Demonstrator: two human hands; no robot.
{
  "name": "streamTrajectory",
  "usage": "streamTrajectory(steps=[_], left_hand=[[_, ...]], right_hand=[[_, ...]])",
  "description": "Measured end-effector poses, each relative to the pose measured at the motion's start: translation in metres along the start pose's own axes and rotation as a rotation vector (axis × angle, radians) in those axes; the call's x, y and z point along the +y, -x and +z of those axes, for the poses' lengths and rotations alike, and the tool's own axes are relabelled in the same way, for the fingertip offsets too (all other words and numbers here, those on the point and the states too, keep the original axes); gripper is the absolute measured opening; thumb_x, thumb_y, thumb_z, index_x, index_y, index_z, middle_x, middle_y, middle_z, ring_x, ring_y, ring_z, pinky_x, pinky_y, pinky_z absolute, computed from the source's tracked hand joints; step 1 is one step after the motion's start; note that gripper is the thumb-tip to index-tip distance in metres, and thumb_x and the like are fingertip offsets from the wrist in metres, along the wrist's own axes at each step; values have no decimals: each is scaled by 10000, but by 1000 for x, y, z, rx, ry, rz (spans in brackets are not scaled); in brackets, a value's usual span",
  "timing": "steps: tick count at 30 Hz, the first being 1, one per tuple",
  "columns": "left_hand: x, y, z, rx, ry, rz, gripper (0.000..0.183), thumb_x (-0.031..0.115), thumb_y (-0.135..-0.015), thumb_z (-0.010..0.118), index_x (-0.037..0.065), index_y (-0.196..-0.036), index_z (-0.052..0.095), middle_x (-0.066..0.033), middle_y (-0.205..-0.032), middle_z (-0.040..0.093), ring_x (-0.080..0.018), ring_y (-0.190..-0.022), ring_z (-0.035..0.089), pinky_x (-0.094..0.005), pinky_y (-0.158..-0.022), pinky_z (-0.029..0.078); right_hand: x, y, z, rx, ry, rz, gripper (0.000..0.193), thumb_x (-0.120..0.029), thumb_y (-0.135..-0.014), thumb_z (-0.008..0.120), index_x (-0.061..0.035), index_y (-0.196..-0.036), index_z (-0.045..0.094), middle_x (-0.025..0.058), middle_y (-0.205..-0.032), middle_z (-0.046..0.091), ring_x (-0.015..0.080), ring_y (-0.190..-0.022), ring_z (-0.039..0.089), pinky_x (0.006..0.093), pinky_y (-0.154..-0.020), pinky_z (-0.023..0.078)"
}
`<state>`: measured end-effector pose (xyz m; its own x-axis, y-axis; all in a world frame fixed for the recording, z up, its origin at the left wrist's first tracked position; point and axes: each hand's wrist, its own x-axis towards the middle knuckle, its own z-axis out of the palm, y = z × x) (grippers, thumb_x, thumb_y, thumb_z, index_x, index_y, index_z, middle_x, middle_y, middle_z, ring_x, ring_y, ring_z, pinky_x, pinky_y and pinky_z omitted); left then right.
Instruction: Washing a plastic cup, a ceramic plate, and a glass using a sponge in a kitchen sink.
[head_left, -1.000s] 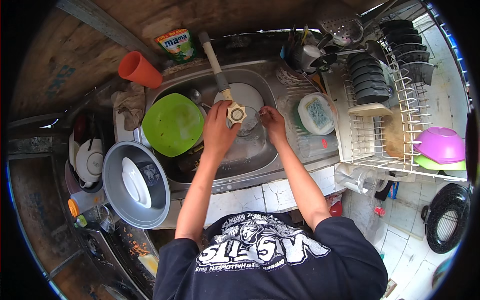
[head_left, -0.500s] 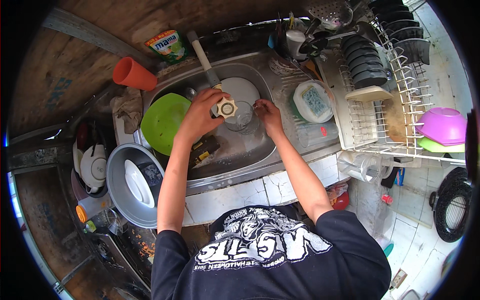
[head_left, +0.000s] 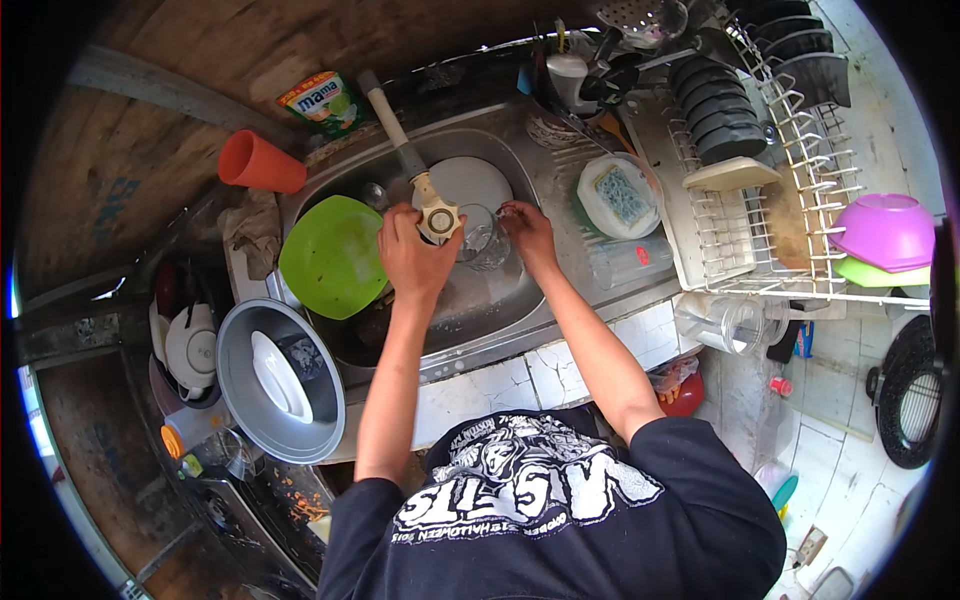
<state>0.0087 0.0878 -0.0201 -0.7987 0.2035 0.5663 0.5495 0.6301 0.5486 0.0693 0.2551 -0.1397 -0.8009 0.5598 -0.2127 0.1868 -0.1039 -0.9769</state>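
Note:
My left hand point(head_left: 410, 258) is closed round the cream star-shaped tap knob point(head_left: 441, 221), at the end of a pale pipe tap that reaches over the metal sink point(head_left: 470, 345). Just right of it, my right hand point(head_left: 530, 238) grips the rim of a clear drinking glass point(head_left: 484, 250) under the tap. Behind the glass lies a round white plate point(head_left: 468, 180) in the basin. A green bowl point(head_left: 330, 262) sits in the sink's left side, beside my left hand. Whether water runs from the tap, I cannot tell.
On the right drainboard a sponge point(head_left: 622, 193) rests on a white container. Beyond it stands a dish rack point(head_left: 740, 290) with black bowls. At left are a grey basin point(head_left: 235, 385) holding a white dish, and an orange cup point(head_left: 262, 163). A green soap pouch point(head_left: 325, 103) stands behind the sink.
My left hand has shifted round to the near side of the tap knob, its forearm swinging right. The right hand stays at the glass. The view has shifted slightly.

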Motion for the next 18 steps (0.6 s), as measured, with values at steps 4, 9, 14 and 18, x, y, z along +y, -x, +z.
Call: streamTrajectory(steps=[4, 9, 14, 18], left_hand=[[20, 7, 14, 116, -89, -76, 509, 272, -593, 863, 57, -855, 483, -113, -948, 568, -342, -846, 563, -442, -780, 421], [19, 7, 6, 7, -43, -66, 548, 219, -643, 845, -2, -989, 482, -178, -1066, 516, -364, -948, 536, -468, -767, 439], [-20, 41, -18, -206, 131, -154, 581, 149, -736, 751, -5, -1199, 435, -200, -1219, 451, -343, -1094, 502, -412, -828, 445], [-62, 84, -6, -476, 585, -552, 677, 89, -780, 678, 22, -1364, 344, -204, -1344, 397, -301, -1197, 471, -365, -893, 443]], right_hand=[[4, -1, 4, 1, -62, -32, 183, -71, -870, 612, -3, -1036, 645, 64, -918, 676, 120, -862, 624, 253, -784, 481], [12, -3, 11, 17, -100, -40, 174, -79, -889, 598, -3, -1039, 644, 67, -919, 680, 125, -857, 633, 263, -786, 488], [14, -5, 12, -7, -177, 15, 159, -82, -902, 586, -6, -1026, 650, 39, -876, 663, 85, -767, 597, 235, -677, 470], [11, -1, 18, -97, -359, 128, 156, -70, -897, 575, -21, -1021, 657, 10, -835, 637, 50, -681, 536, 215, -570, 417]])
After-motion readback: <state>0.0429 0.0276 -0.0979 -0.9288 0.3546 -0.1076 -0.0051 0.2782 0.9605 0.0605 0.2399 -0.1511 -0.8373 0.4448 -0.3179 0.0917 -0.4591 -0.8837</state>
